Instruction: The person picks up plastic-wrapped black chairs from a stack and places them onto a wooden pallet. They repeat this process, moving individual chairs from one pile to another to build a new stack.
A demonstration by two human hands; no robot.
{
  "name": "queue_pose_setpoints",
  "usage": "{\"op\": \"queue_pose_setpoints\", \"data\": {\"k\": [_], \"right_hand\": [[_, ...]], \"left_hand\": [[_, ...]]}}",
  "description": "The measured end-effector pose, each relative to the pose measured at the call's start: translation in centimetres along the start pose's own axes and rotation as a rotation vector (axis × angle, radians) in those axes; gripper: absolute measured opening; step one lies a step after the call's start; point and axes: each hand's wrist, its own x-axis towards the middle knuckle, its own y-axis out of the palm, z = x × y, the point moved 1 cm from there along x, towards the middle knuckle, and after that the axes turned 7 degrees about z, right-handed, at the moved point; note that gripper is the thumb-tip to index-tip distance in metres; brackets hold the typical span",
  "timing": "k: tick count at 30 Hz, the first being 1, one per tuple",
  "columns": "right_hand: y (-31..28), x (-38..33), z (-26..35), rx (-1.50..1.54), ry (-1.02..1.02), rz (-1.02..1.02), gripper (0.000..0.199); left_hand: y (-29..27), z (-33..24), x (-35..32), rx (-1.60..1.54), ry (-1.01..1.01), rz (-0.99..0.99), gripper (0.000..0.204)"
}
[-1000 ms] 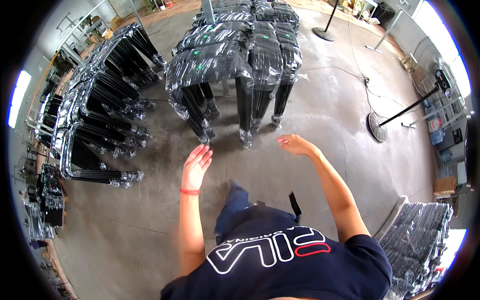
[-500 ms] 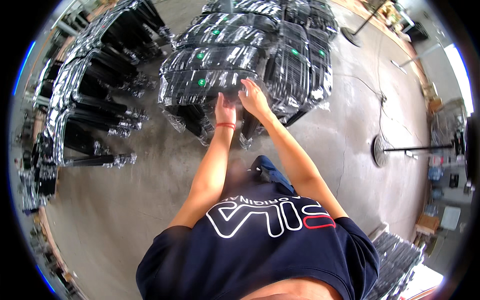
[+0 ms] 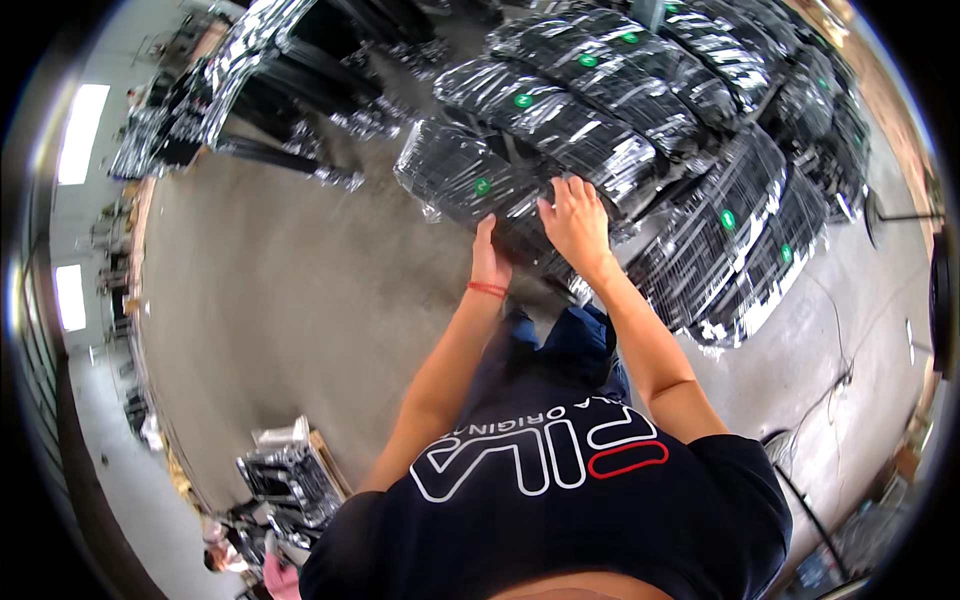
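Close in front of me, a black frame wrapped in clear film point(image 3: 455, 175), with a round green sticker, stands askew at the near end of a row of similar frames. My left hand point(image 3: 490, 262) grips its near edge, thumb up and the other fingers mostly hidden. Over its upper edge, toward the right end, my right hand point(image 3: 580, 225) is hooked with the fingers bent and the thumb apart. Just behind it stands another wrapped frame point(image 3: 560, 118), also with a green sticker.
More wrapped frames point(image 3: 725, 240) stand to the right. At the far left is another group of black wrapped frames point(image 3: 290, 90) with legs sticking out. A cable point(image 3: 840, 330) lies on the concrete floor point(image 3: 270, 300). A person in pink point(image 3: 280, 575) is at lower left beside wrapped goods point(image 3: 290, 480).
My view and body have turned to the left. The nearest frame now stands at an angle to the row, its left end apart from the one behind. Both hands stay at it.
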Motion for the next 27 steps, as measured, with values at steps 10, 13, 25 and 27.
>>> {"op": "queue_pose_setpoints", "data": {"k": [10,13,25,27], "right_hand": [[7.4,-1.4,3.3,0.798,-0.026,1.110,0.062],[12.2,-2.9,6.8,1.108,0.247,1.198,0.057],[21.2,-13.4,25.2,1.121,0.630,1.068,0.027],[21.4,-15.2,29.6,1.108,0.654,1.072,0.031]], "left_hand": [[-6.8,-2.7,-10.9,-0.120,0.095,-0.112,0.047],[-11.8,-3.0,-14.1,-0.118,0.124,-0.121,0.046],[-25.1,-8.8,-25.4,-0.002,0.356,-0.322,0.053],[-26.9,-11.5,-28.1,0.046,0.386,-0.225,0.060]]}}
